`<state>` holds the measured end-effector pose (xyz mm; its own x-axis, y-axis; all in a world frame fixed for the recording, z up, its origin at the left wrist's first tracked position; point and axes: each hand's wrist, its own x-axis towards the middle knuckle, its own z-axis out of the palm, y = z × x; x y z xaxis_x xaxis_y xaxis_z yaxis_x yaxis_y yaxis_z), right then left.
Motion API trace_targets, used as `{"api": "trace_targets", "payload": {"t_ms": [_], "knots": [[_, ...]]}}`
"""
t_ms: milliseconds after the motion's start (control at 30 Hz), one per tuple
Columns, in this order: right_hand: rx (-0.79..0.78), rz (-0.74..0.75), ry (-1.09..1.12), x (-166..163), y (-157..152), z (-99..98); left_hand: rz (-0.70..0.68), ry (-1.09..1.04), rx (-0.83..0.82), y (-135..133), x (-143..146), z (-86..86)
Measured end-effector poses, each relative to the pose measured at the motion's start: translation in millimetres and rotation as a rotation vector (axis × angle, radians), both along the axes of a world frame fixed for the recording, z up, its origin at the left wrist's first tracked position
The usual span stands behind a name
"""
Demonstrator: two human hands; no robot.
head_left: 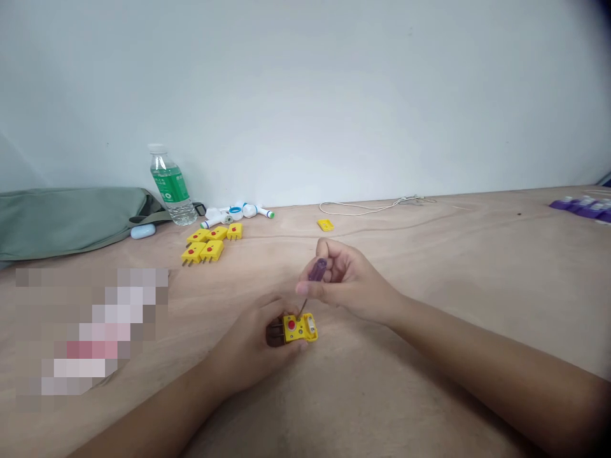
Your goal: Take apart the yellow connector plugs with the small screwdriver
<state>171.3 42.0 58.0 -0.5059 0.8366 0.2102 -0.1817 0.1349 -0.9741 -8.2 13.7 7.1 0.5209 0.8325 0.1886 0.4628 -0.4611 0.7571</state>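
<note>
My left hand [255,343] is closed around a small yellow connector [299,328] with a red dot, holding it down on the wooden table [429,267]. My right hand [348,283] pinches a small screwdriver with a purple handle [317,270]. The screwdriver's thin shaft points down, with its tip resting on the top of the connector. Both hands are near the table's middle, close to me.
Several more yellow connectors [210,243] lie at the back left, and a single yellow piece [325,224] lies farther right. A water bottle [170,186], white pens [238,212], a grey-green bag [67,219], a white cable [377,205] and purple items [582,207] line the back. A blurred patch covers the left.
</note>
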Motion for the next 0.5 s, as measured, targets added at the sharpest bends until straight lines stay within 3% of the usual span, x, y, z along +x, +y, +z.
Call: {"api": "trace_targets", "payload": {"t_ms": [233,500], "knots": [[0.015,0.107,-0.106,7.7,5.3,3.9,-0.029,-0.048,-0.095,-1.2,0.6,0.4],[-0.031,0.033,-0.008,2.9,3.7,2.5,-0.011,-0.022,-0.057,-1.0,-0.2,1.8]]}}
